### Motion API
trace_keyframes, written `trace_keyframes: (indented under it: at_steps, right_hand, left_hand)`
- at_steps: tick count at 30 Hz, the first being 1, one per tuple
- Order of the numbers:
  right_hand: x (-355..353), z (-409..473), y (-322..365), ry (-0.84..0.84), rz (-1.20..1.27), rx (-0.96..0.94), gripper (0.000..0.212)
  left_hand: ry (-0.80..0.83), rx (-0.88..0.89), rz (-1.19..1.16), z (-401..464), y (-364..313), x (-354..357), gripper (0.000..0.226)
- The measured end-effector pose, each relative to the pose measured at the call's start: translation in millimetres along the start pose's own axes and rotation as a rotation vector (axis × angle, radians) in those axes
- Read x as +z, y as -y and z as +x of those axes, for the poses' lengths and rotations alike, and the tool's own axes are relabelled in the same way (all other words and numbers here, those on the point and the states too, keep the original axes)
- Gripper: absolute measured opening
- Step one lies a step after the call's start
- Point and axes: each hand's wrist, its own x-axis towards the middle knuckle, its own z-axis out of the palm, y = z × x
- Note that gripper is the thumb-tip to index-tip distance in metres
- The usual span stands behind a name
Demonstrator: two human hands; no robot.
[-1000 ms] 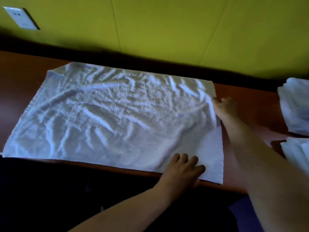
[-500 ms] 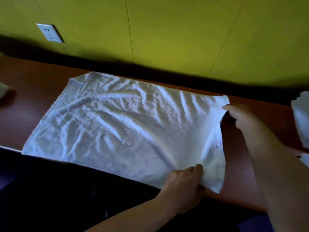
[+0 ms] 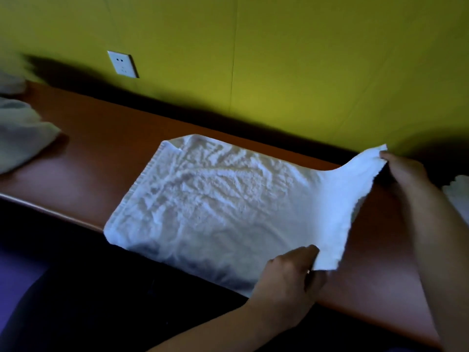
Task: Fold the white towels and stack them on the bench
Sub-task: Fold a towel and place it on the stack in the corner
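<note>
We find the task at an early stage. One white towel (image 3: 218, 207) lies spread on the bench (image 3: 101, 148), its left part flat and its near edge overhanging the front lip; no fold is complete on it. The left hand (image 3: 286, 278) has its grip clenched on the near right corner, and the right hand (image 3: 403, 171) pinches the far right corner, both corners raised clear of the bench. We judge this to be the start of the first fold, right edge over toward the left. More white cloth sits at the far left (image 3: 22, 133) and at the right edge (image 3: 456, 194) of the bench; whether either is a folded stack we cannot tell. Against the frame half a second ago, the right edge is lifted higher and drawn taut between the hands, where it then hung lower and slacker.
</note>
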Motion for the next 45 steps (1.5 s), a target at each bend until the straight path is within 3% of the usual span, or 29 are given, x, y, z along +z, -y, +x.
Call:
trace_keyframes:
  at_steps: [5, 9, 16, 19, 21, 24, 28, 30, 32, 34, 39, 45]
  right_hand:
    - [85, -44, 34, 0.040, 0.076, -0.114, 0.044]
    - [160, -85, 51, 0.088, 0.121, -0.224, 0.037]
    - [277, -144, 64, 0.216, 0.076, -0.298, 0.025]
    - [319, -166, 65, 0.266, 0.041, -0.326, 0.023]
    - [345, -180, 64, 0.298, 0.024, -0.338, 0.022]
    - [377, -195, 60, 0.325, 0.001, -0.343, 0.025]
    - [403, -211, 51, 0.403, -0.064, -0.379, 0.024]
    - [408, -219, 43, 0.544, -0.094, -0.373, 0.018]
    - [401, -222, 29, 0.679, -0.121, -0.326, 0.033]
    - [379, -225, 11, 0.698, -0.171, -0.309, 0.038]
    - [301, -235, -65, 0.512, -0.193, -0.247, 0.026]
    - [196, -269, -147, 0.232, -0.305, -0.293, 0.018]
  left_hand:
    - [-0.116, -0.271, -0.106, -13, 28, -64, 0.031]
    - [-0.248, -0.435, -0.166, -27, 55, -108, 0.011]
    - [-0.483, -0.635, -0.118, -58, 98, -176, 0.039]
    - [-0.551, -0.705, -0.045, -70, 118, -204, 0.037]
    - [-0.581, -0.737, -0.020, -78, 131, -219, 0.032]
    - [-0.577, -0.850, 0.012, -89, 151, -232, 0.050]
    - [-0.567, -0.960, 0.085, -97, 174, -243, 0.051]
    - [-0.468, -1.072, 0.124, -100, 186, -246, 0.055]
    - [-0.329, -1.179, 0.141, -105, 207, -245, 0.053]
    - [-0.266, -1.222, 0.128, -109, 224, -244, 0.051]
    - [-0.334, -1.234, 0.137, -102, 238, -246, 0.044]
    - [-0.502, -1.238, -0.008, -92, 235, -245, 0.064]
